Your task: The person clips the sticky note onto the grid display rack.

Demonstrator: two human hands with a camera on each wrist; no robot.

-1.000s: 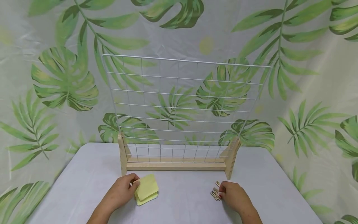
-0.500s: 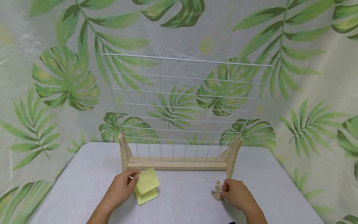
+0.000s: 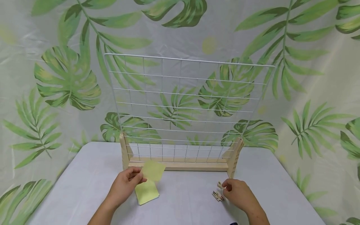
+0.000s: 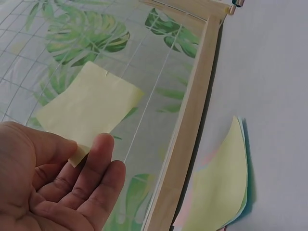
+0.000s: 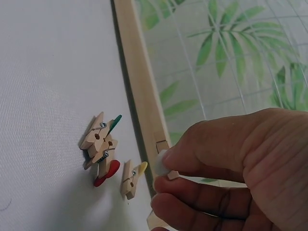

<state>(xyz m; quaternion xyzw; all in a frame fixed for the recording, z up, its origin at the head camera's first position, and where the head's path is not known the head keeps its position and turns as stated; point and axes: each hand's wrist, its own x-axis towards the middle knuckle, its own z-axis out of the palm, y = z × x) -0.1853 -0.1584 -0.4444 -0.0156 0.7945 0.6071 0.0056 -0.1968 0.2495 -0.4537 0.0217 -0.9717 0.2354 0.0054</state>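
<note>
Lifted toward the rack (image 3: 180, 167) since half a second ago, the yellow sheet (image 3: 154, 170) has come away from the stack (image 3: 147, 192), and the left hand (image 3: 125, 185) has gone a little nearer the rack with it; the right hand (image 3: 239, 193) is nearly where it was.

Leaf-printed cloth (image 3: 67, 75) hangs behind the rack and out past both its ends. Under the rack, and well forward of it, spreads the white desk (image 3: 182, 195). The rack is a white wire grid standing up from a wooden base.

Both hands are in front of the rack, the left near its left end, the right near its right end. The left thumb and fingers pinch one corner of the sheet, the outer fingers loosely bent. The right thumb and forefinger pinch a white-ended peg (image 5: 161, 164), mostly hidden by them, with the other fingers curled below.

The stack lies in front of the rack's left end, yellow on top, with pink and blue edges showing beneath. Above the desk, between stack and rack, the sheet is held clear of both.

In front of the rack's right end lie pegs (image 5: 100, 144) with red and green ends, bunched together; just beside them, on the rack side, lies a yellow-ended peg (image 5: 131, 180).
</note>
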